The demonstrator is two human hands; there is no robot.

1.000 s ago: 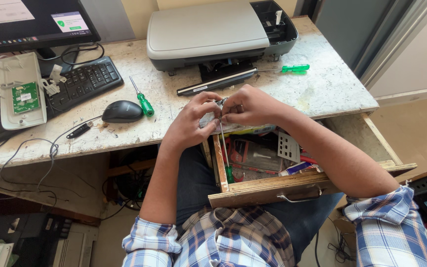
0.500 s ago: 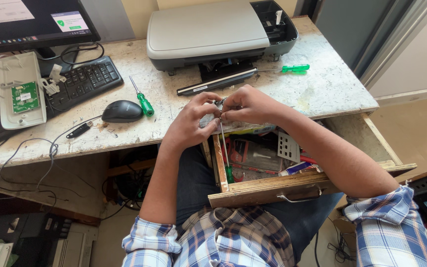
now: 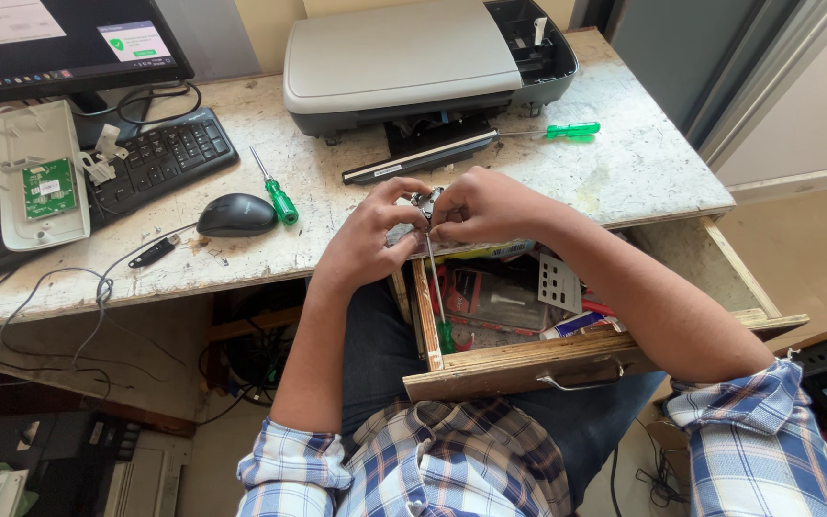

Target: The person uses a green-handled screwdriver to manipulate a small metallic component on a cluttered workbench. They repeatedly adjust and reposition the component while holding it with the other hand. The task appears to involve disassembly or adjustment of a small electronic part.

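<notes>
My left hand [image 3: 368, 233] and my right hand [image 3: 483, 207] meet at the desk's front edge, both pinching a small metal part [image 3: 424, 200]. A screwdriver with a thin shaft and green handle [image 3: 436, 287] hangs down from my hands, tip up at the part, handle over the open wooden drawer [image 3: 528, 364]. Which hand grips the screwdriver shaft I cannot tell exactly; the fingers of both close around its top.
A grey printer [image 3: 413, 57] sits behind my hands. Two more green screwdrivers lie on the desk, one by the mouse [image 3: 235, 213] and one at right [image 3: 567, 129]. Keyboard [image 3: 160, 158], opened white device with circuit board [image 3: 45, 177], monitor, cables at left. Drawer holds several tools and packets.
</notes>
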